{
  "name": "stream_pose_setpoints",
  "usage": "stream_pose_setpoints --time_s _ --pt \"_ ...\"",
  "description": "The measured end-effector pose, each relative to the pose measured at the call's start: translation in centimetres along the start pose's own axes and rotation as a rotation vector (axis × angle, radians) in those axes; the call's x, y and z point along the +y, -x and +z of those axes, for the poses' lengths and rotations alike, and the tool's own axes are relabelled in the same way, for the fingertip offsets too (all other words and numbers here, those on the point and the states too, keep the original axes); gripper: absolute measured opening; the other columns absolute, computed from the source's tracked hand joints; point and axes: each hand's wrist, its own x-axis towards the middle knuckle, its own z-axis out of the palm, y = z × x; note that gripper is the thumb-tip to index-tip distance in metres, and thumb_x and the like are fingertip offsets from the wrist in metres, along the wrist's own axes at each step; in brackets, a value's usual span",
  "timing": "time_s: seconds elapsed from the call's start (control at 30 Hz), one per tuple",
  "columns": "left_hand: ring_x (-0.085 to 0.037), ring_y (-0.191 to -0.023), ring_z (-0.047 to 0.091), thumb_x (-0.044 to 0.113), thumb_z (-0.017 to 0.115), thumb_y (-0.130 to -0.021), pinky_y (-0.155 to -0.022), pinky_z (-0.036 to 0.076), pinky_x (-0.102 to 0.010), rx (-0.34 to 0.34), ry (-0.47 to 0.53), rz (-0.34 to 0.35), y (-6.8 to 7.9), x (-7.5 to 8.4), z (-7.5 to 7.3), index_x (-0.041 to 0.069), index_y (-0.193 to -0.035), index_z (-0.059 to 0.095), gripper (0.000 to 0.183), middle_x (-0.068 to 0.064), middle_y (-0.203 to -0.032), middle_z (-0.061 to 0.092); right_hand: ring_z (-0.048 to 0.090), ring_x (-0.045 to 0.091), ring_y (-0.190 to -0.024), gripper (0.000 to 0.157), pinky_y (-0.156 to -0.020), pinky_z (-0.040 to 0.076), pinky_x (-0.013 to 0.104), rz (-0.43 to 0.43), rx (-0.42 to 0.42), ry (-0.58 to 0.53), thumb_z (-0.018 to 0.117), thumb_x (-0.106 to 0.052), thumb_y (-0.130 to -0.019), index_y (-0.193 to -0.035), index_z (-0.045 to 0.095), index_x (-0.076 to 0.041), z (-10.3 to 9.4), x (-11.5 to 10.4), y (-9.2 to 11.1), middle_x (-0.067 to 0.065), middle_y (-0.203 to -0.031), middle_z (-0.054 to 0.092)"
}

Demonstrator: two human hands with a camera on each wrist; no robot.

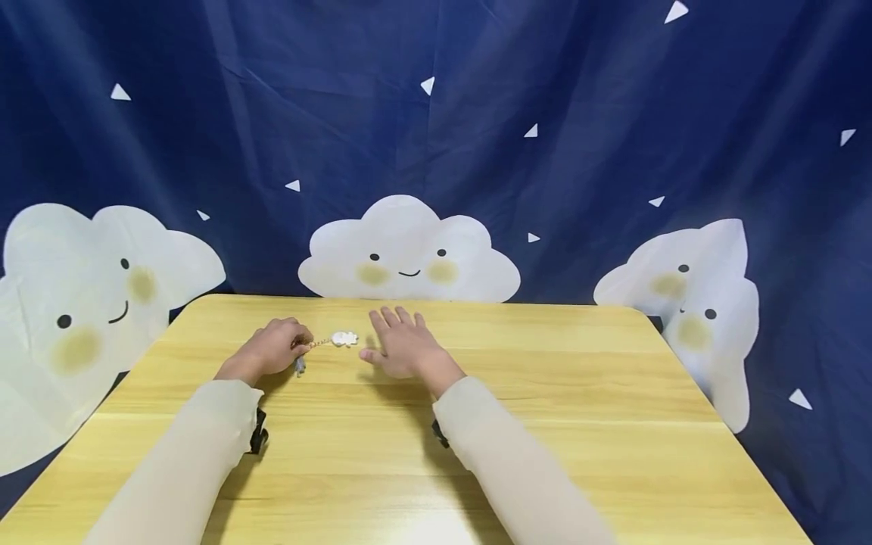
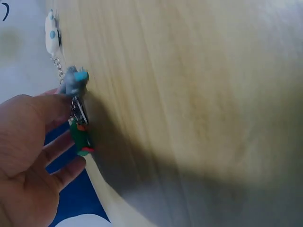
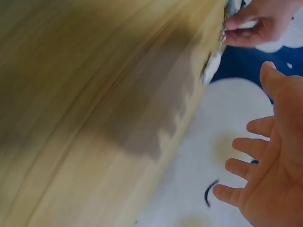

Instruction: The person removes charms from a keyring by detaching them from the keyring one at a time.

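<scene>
My head view looks forward and down over the worktop (image 1: 586, 409), far enough back to take in both sleeves (image 1: 184, 454) and the curtain (image 1: 490, 98). My left wrist view looks closely past the left hand (image 2: 28, 151) at frame left. My right wrist view, tilted, sits near the right hand (image 3: 277, 165), lower right, and shares the left hand and keychain (image 3: 212, 67), upper right.
</scene>
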Motion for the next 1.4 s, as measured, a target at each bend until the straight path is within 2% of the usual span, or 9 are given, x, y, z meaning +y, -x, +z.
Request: stream_pose_setpoints --time_s 0.2,0.37,0.5,0.6,0.7,0.87,1.0,1.23,1.4 --pt "-0.022 -0.080 0.059 0.006 0.068 -0.098 -0.078 0.052 -0.047 0.059 0.019 -0.008 0.1 -0.6 0.0 0.010 -0.086 0.070 0.013 -0.003 -0.085 0.064 0.020 0.029 -0.155 0.077 -0.124 0.020 0.050 -0.071 -0.026 -0.004 0.043 -0.058 -0.105 -0.165 0.019 -0.016 0.8 -2.4 -2.1 0.007 -0.169 0.023" --pt "-0.019 -0.076 0.059 0.003 0.069 -0.096 -0.076 0.051 -0.044 0.123 0.052 0.040 0.2 -0.1 -0.8 0.009 -0.084 0.070 0.014 0.000 -0.080 0.065 0.039 0.027 -0.146 0.068 -0.119 0.034 0.043 -0.158 0.032 -0.044 0.052 -0.048 -0.106 -0.160 0.033 -0.013 1.2 -3.5 -3.7 0.005 -0.162 0.039" --pt "-0.018 -0.076 0.059 0.001 0.069 -0.095 -0.076 0.052 -0.043 0.162 0.118 0.085 0.2 1.3 -1.8 0.006 -0.087 0.071 0.010 -0.002 -0.081 0.067 0.047 0.025 -0.141 0.057 -0.116 0.039 0.037 -0.176 0.082 -0.194 0.059 -0.038 -0.105 -0.154 0.046 -0.011 1.4 -3.8 -4.7 0.005 -0.153 0.051" --pt "-0.018 -0.076 0.059 0.001 0.068 -0.096 -0.075 0.052 -0.043 0.180 0.157 0.104 0.1 2.4 -2.5 0.004 -0.090 0.070 0.007 -0.003 -0.082 0.068 0.051 0.023 -0.138 0.048 -0.115 0.040 0.032 -0.169 0.115 -0.358 0.061 -0.029 -0.105 -0.147 0.054 -0.007 1.6 -3.7 -5.1 0.007 -0.146 0.058" --pt "-0.018 -0.077 0.059 0.003 0.067 -0.097 -0.076 0.051 -0.044 0.197 0.184 0.106 0.0 3.5 -2.8 0.005 -0.092 0.070 0.006 -0.004 -0.084 0.069 0.060 0.019 -0.125 0.033 -0.105 0.046 0.024 -0.167 0.174 -0.510 0.060 -0.021 -0.105 -0.134 0.066 -0.006 2.0 -3.3 -5.3 0.006 -0.133 0.067" --pt "-0.023 -0.084 0.064 0.004 0.066 -0.098 -0.080 0.052 -0.047 0.231 0.241 0.105 -0.3 5.0 -3.2 0.005 -0.095 0.070 0.005 -0.005 -0.088 0.070 0.067 0.014 -0.097 0.017 -0.084 0.051 0.018 -0.151 0.300 -0.700 0.064 -0.016 -0.103 -0.111 0.075 -0.005 2.0 -2.4 -5.0 0.003 -0.110 0.075" --pt "-0.027 -0.093 0.067 0.007 0.066 -0.100 -0.083 0.055 -0.049 0.251 0.310 0.100 -0.7 6.1 -3.4 0.004 -0.098 0.071 0.006 -0.008 -0.094 0.073 0.067 0.015 -0.097 0.017 -0.083 0.052 0.021 -0.147 0.331 -0.784 0.065 -0.017 -0.103 -0.109 0.075 -0.005 1.2 -1.7 -4.2 0.003 -0.108 0.075" --pt "-0.026 -0.099 0.067 0.018 0.065 -0.102 -0.088 0.057 -0.048 0.304 0.506 0.067 -0.9 8.9 -3.5 0.003 -0.107 0.074 0.017 -0.010 -0.105 0.075 0.066 0.012 -0.092 0.015 -0.081 0.054 0.024 -0.176 0.426 -0.828 0.064 -0.018 -0.103 -0.106 0.075 -0.007 -0.4 0.4 -1.8 0.002 -0.100 0.075" --pt "-0.022 -0.097 0.067 0.020 0.066 -0.102 -0.086 0.057 -0.042 0.389 0.616 0.109 -0.8 12.0 -3.4 0.004 -0.107 0.075 0.019 -0.008 -0.102 0.076 0.068 0.012 -0.086 0.016 -0.079 0.058 0.029 -0.222 0.521 -0.847 0.066 -0.018 -0.102 -0.106 0.075 -0.005 -1.7 1.8 0.8 0.004 -0.099 0.076"
